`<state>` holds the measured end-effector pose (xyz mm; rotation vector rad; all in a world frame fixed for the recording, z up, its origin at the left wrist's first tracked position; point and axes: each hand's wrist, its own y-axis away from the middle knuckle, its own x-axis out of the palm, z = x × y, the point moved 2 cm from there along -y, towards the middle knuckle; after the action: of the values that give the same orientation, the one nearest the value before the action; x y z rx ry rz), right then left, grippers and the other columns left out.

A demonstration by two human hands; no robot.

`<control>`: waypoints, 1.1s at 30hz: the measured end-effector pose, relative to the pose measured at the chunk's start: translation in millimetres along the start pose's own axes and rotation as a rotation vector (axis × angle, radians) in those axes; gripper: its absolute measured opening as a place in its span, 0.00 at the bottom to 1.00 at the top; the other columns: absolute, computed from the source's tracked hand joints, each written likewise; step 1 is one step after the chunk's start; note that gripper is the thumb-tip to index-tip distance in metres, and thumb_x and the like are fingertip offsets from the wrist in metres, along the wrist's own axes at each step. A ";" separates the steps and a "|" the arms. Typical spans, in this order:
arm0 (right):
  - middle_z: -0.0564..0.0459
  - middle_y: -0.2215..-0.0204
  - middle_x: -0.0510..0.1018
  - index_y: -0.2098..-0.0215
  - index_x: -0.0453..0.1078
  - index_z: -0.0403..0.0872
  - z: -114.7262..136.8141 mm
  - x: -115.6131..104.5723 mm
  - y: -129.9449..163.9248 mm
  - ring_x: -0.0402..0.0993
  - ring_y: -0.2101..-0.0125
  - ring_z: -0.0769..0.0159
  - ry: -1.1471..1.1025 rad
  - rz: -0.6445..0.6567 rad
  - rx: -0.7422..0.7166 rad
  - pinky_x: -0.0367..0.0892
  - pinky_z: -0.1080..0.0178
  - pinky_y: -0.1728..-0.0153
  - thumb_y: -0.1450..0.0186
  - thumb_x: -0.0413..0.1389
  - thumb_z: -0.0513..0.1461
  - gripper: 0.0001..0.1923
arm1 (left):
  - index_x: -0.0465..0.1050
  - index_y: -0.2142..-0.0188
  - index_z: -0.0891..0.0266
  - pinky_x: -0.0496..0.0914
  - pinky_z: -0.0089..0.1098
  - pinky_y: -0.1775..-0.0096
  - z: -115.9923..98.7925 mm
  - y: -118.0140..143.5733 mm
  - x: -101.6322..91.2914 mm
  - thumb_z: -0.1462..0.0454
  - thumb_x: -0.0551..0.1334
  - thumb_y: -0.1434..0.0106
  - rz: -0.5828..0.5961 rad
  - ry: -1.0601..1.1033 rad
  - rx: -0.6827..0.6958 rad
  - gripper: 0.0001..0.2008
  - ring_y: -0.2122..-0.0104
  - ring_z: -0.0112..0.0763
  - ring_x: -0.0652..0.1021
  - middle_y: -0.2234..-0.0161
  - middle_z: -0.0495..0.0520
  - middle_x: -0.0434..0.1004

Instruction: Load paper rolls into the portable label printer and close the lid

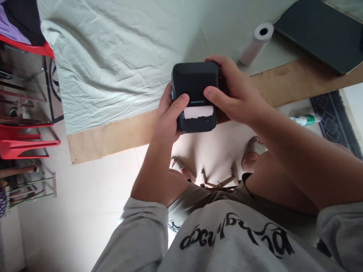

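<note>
A black label printer [195, 81] is held between my two hands, over the table's near edge. White paper [198, 112] with a torn edge sticks out of its slot, below the printed brand name. My left hand [170, 113] grips the printer's left side, thumb lying on the top face. On the other side, my right hand [229, 88] wraps the upper right edge, its thumb pressed near the lettering. The fingers beneath the printer are mostly hidden.
A white paper roll [256, 43] stands on the pale green tablecloth [119, 56], beside a dark flat case [320, 34]. Red plastic chairs [25, 139] are at the left. A bottle with a green label [307, 119] lies on the floor at the right.
</note>
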<state>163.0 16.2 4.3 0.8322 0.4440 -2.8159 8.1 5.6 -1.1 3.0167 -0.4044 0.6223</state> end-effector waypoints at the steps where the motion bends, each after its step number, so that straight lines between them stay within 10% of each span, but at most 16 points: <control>1: 0.53 0.64 0.69 0.46 0.52 0.46 0.0 0.0 0.0 0.63 0.71 0.83 -0.003 -0.002 -0.004 0.60 0.77 0.68 0.43 0.45 0.55 0.32 | 0.62 0.57 0.60 0.69 0.32 0.49 0.0 0.0 0.1 0.62 0.57 0.41 0.001 0.002 0.001 0.12 0.48 0.35 0.67 0.68 0.50 0.71; 10: 0.52 0.57 0.65 0.44 0.49 0.49 0.4 -0.2 2.2 0.64 0.64 0.79 0.072 -0.009 0.032 0.64 0.73 0.60 0.42 0.43 0.56 0.33 | 0.65 0.62 0.63 0.70 0.34 0.51 5.6 -3.6 -4.6 0.52 0.47 0.38 -0.005 0.146 -0.097 0.18 0.49 0.35 0.69 0.59 0.52 0.71; 16: 0.53 0.44 0.49 0.41 0.39 0.51 2.6 -1.3 3.5 0.52 0.44 0.76 -0.024 -0.002 -0.260 0.54 0.70 0.41 0.40 0.44 0.48 0.32 | 0.65 0.58 0.62 0.70 0.32 0.54 10.9 -8.0 -13.2 0.52 0.49 0.39 -0.022 0.101 -0.110 0.18 0.53 0.35 0.71 0.59 0.50 0.72; 26: 0.52 0.44 0.49 0.42 0.39 0.49 0.7 -3.9 1.3 0.51 0.43 0.72 0.023 0.095 -0.305 0.54 0.65 0.40 0.44 0.49 0.49 0.37 | 0.67 0.68 0.61 0.70 0.26 0.66 -0.9 -7.9 -4.3 0.62 0.49 0.36 0.026 0.103 -0.024 0.11 0.71 0.22 0.72 0.71 0.46 0.71; 33: 0.51 0.44 0.50 0.41 0.39 0.49 1.7 -6.1 -0.8 0.56 0.47 0.72 0.016 0.074 -0.271 0.60 0.65 0.46 0.44 0.49 0.49 0.37 | 0.65 0.64 0.61 0.70 0.30 0.57 0.1 -9.3 -5.2 0.61 0.47 0.37 -0.025 0.058 -0.068 0.11 0.63 0.27 0.74 0.66 0.50 0.71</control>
<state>167.0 16.9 9.3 0.7950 0.7601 -2.6051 6.0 15.9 -3.1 2.9270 -0.3765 0.6785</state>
